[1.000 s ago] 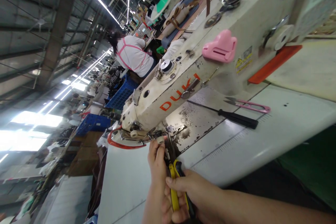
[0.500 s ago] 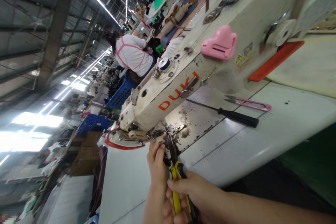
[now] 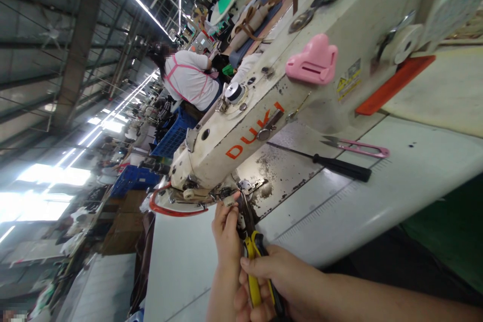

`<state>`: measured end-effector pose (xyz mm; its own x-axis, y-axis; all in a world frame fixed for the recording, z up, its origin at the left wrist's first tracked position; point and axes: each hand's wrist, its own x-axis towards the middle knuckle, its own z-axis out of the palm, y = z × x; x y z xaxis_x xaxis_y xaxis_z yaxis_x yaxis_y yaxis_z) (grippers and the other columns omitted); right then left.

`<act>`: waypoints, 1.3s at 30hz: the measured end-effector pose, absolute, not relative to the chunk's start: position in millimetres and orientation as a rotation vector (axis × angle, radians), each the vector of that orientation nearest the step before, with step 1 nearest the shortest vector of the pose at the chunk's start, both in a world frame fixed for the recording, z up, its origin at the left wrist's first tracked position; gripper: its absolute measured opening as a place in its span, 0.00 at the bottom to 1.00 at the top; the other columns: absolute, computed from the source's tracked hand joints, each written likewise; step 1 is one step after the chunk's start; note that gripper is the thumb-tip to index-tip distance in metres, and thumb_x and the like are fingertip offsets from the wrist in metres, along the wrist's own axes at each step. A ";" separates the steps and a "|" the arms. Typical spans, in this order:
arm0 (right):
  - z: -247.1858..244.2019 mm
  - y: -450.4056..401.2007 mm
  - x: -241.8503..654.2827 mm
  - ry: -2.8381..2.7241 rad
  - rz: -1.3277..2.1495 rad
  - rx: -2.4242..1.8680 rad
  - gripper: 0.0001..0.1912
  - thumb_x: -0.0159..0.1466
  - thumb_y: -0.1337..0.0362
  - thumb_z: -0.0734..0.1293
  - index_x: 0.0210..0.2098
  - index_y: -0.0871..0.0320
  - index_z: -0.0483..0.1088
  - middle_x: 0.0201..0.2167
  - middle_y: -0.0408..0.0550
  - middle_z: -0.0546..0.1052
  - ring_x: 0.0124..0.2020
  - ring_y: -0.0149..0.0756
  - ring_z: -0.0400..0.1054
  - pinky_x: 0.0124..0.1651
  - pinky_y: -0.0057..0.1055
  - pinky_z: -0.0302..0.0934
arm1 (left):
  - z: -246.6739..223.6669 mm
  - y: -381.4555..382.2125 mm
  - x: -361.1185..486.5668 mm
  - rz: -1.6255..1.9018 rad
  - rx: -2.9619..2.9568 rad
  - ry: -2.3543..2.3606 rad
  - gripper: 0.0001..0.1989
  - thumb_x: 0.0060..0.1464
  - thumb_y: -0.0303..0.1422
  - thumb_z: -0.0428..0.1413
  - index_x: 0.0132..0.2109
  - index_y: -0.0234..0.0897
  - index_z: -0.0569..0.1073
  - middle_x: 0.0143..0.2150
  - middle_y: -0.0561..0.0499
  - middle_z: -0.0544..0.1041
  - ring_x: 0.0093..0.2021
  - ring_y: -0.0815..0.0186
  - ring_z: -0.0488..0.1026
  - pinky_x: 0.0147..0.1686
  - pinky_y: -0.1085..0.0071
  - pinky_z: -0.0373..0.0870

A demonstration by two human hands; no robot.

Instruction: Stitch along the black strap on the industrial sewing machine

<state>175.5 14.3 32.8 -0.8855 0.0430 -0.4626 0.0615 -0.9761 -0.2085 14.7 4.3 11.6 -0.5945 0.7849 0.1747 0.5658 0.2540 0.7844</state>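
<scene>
Head camera view shows the right hand with its fingers closed around yellow-black pliers, whose tips reach under the sewing machine. The left hand keeps narrow fingers at a white knob; their grip, one cannot tell. Beyond, a black screwdriver lies near pink snips. Farther, a person sits.

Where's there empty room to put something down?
Bare white tabletop lies between the red guard and left hand. Another bare patch lies between the black screwdriver and right hand. It's crowded around the pliers, under the sewing machine.
</scene>
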 end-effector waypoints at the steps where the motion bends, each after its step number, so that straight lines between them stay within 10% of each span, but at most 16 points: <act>1: 33.5 15.1 176.3 0.351 -3.028 0.744 0.16 0.76 0.65 0.56 0.35 0.61 0.69 0.24 0.49 0.80 0.20 0.30 0.77 0.24 0.19 0.67 | 10.6 4.4 14.1 1.262 1.256 2.272 0.17 0.60 0.40 0.58 0.49 0.41 0.85 0.51 0.45 0.82 0.54 0.54 0.76 0.58 0.58 0.70; 17: 33.5 10.8 194.3 0.792 -2.984 0.979 0.19 0.65 0.49 0.70 0.37 0.61 0.69 0.25 0.48 0.80 0.24 0.35 0.79 0.24 0.20 0.60 | 16.4 2.2 17.9 1.535 1.070 2.290 0.26 0.69 0.55 0.50 0.29 0.41 0.68 0.28 0.54 0.69 0.32 0.63 0.66 0.36 0.67 0.63; 39: 50.4 45.1 251.6 1.769 -2.076 1.686 0.25 0.61 0.41 0.72 0.35 0.56 0.66 0.20 0.42 0.76 0.20 0.36 0.76 0.15 0.21 0.54 | 33.7 -23.6 25.7 2.480 0.449 1.588 0.15 0.71 0.40 0.50 0.34 0.41 0.66 0.33 0.54 0.64 0.35 0.64 0.63 0.40 0.68 0.66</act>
<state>251.6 45.1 50.4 -0.4456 0.6211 -0.6447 0.5379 -0.3898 -0.7474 25.7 -23.6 33.7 -0.9417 0.2942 0.1634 0.0253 -0.4223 0.9061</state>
